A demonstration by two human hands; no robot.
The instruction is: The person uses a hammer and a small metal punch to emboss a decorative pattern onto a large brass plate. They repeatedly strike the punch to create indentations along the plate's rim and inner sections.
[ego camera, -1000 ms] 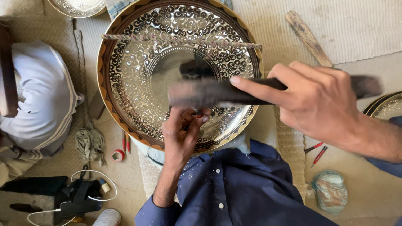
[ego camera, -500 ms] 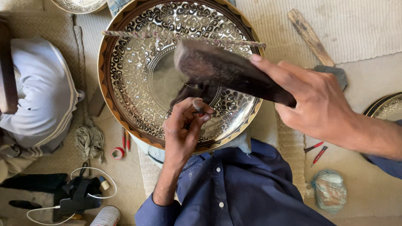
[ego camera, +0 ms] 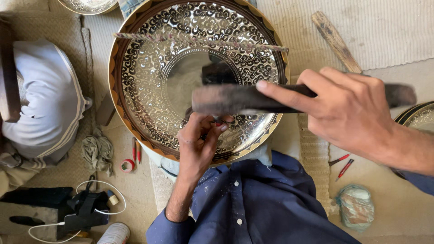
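A large round engraved metal tray (ego camera: 149,81) with a brown and gold rim rests against my lap, a twisted cord (ego camera: 181,39) stretched across its upper part. My left hand (ego camera: 199,142) pinches a small chisel-like tool, mostly hidden by the fingers, against the tray's lower patterned band. My right hand (ego camera: 348,113) grips a dark wooden mallet (ego camera: 235,99), which lies blurred and level just above the left hand. My index finger runs along its handle.
A person in white clothing (ego camera: 40,108) sits at the left. A rag (ego camera: 97,151), red tape roll (ego camera: 127,166), red pencils (ego camera: 341,165), a wooden stick (ego camera: 337,40), a wrapped bundle (ego camera: 357,205) and a phone with white cable (ego camera: 81,212) lie on the mats. Another tray (ego camera: 418,117) shows at right.
The mallet was level, then rose tilted over the tray's centre, and has swung back down level above the left hand. The left hand has stayed at the lower band.
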